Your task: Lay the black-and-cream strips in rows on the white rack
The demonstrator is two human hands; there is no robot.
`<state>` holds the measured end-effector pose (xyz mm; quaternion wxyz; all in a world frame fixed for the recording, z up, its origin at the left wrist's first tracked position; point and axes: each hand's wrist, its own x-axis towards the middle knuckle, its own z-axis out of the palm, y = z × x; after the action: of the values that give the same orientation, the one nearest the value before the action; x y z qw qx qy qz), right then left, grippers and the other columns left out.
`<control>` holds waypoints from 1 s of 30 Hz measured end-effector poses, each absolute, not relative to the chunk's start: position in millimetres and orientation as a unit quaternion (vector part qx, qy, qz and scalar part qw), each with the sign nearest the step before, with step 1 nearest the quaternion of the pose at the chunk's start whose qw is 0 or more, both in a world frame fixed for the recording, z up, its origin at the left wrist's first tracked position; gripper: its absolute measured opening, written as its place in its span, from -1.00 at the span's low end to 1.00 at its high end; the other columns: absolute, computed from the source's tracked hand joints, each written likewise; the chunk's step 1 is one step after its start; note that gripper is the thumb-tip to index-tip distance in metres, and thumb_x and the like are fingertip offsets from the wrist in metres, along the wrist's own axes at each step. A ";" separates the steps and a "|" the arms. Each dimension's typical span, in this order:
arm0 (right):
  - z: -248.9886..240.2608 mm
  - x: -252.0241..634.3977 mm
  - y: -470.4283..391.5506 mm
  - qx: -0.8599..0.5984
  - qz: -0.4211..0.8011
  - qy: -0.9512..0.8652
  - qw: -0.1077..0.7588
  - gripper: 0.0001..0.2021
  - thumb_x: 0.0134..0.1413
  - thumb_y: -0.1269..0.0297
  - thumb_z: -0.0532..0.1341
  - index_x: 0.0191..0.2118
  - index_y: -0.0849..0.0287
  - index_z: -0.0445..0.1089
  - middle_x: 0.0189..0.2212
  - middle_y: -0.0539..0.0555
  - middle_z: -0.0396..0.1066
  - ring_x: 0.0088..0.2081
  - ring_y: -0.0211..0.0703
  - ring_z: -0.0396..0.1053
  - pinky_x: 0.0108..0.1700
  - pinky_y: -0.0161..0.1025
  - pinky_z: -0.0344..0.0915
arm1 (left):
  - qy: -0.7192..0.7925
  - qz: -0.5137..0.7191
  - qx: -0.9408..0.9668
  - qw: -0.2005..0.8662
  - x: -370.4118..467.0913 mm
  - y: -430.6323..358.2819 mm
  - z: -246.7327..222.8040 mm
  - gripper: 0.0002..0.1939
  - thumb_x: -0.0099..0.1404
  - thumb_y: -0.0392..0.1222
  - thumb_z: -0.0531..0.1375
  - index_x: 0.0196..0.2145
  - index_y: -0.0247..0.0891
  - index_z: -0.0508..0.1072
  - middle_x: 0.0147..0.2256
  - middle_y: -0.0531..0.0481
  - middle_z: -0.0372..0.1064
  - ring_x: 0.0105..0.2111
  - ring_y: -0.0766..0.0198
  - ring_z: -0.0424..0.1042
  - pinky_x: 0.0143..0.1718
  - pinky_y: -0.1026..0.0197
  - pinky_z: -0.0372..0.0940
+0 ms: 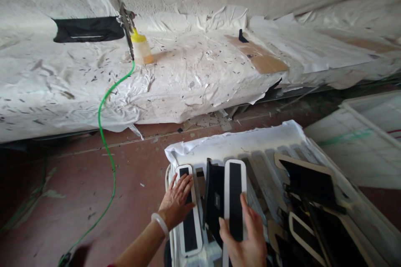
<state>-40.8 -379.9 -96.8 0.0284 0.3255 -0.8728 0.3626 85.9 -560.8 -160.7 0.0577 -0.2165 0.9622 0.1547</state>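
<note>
My left hand (180, 200), with a pale band at the wrist, lies over a long panel (190, 229) with a black middle and white rounded border. Its fingers are spread flat on the panel's upper part. In my right hand (247, 233) a similar white-bordered black panel (235, 196) is gripped across its width, thumb at the left edge and fingers at the right. A black piece (215, 192) with a small label stands just left of this panel; whether it is joined to it I cannot tell. Both panels are over a pale slatted crate (263, 175).
More black pieces with pale borders (308, 179) are heaped in the crate's right side. Beyond, a cloth-covered bench (188, 79) bears a spray gun (127, 29) with a yellow-lidded cup, a black piece (89, 29) and cardboard (260, 56). A green hose (102, 133) trails to the floor.
</note>
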 end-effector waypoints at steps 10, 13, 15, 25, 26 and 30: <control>-118.9 -37.4 -373.2 0.339 0.266 -0.902 0.005 -0.33 0.16 0.09 0.14 0.35 0.07 -0.03 0.02 0.28 0.19 -0.08 0.17 0.37 -0.27 -0.05 0.42 | 0.960 0.172 -0.218 0.042 87.0 -563.1 -155.1 -0.29 0.22 -0.01 0.20 0.27 -0.21 0.14 0.30 -0.13 0.06 0.28 -0.07 0.04 0.31 -0.33 -0.20; -140.3 -28.0 -372.5 0.332 0.230 -0.914 -0.041 -0.33 0.18 0.13 0.10 0.36 0.05 -0.09 0.01 0.28 0.18 -0.12 0.15 0.39 -0.34 -0.06 0.43 | 0.963 0.161 -0.215 -0.003 86.6 -562.6 -159.0 -0.33 0.22 -0.03 0.21 0.24 -0.23 0.20 0.26 -0.16 0.14 0.24 -0.08 0.12 0.29 -0.34 -0.16; -154.5 -22.6 -376.1 0.339 0.224 -0.912 -0.053 -0.32 0.16 0.16 0.11 0.36 0.04 -0.09 -0.02 0.26 0.21 -0.14 0.13 0.40 -0.32 -0.07 0.44 | 0.965 0.148 -0.212 -0.048 86.3 -561.9 -164.5 -0.40 0.24 -0.02 0.20 0.19 -0.23 0.26 0.23 -0.15 0.20 0.21 -0.06 0.18 0.28 -0.32 -0.10; -188.1 -21.9 -412.0 0.407 0.266 -0.870 -0.080 -0.29 0.11 0.29 0.14 0.36 0.15 -0.08 -0.02 0.27 0.22 -0.05 0.12 0.36 -0.17 -0.08 0.45 | 0.963 0.114 -0.208 -0.128 76.8 -560.0 -181.1 -0.57 0.35 -0.17 0.10 0.15 -0.32 0.30 0.12 -0.15 0.35 0.15 0.06 0.27 0.21 -0.10 0.12; -190.4 -21.7 -412.2 0.411 0.266 -0.868 -0.083 -0.29 0.11 0.30 0.14 0.36 0.16 -0.08 -0.02 0.27 0.22 -0.06 0.12 0.36 -0.18 -0.09 0.45 | 0.962 0.112 -0.213 -0.131 75.6 -559.5 -181.3 -0.56 0.35 -0.16 0.10 0.16 -0.31 0.28 0.12 -0.15 0.35 0.15 0.06 0.27 0.19 -0.08 0.14; -199.5 -19.1 -411.2 0.423 0.259 -0.864 -0.086 -0.31 0.12 0.28 0.13 0.36 0.15 -0.06 -0.05 0.26 0.23 -0.09 0.12 0.37 -0.19 -0.07 0.46 | 0.955 0.104 -0.239 -0.141 72.7 -556.2 -181.6 -0.59 0.36 -0.12 0.11 0.13 -0.25 0.33 0.13 -0.13 0.34 0.12 0.06 0.30 0.11 -0.04 0.18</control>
<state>-19.1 -411.2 -199.5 -0.0864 0.4230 -0.8640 0.2589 72.7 -556.2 -181.6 -0.1410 -0.2390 0.9551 0.1041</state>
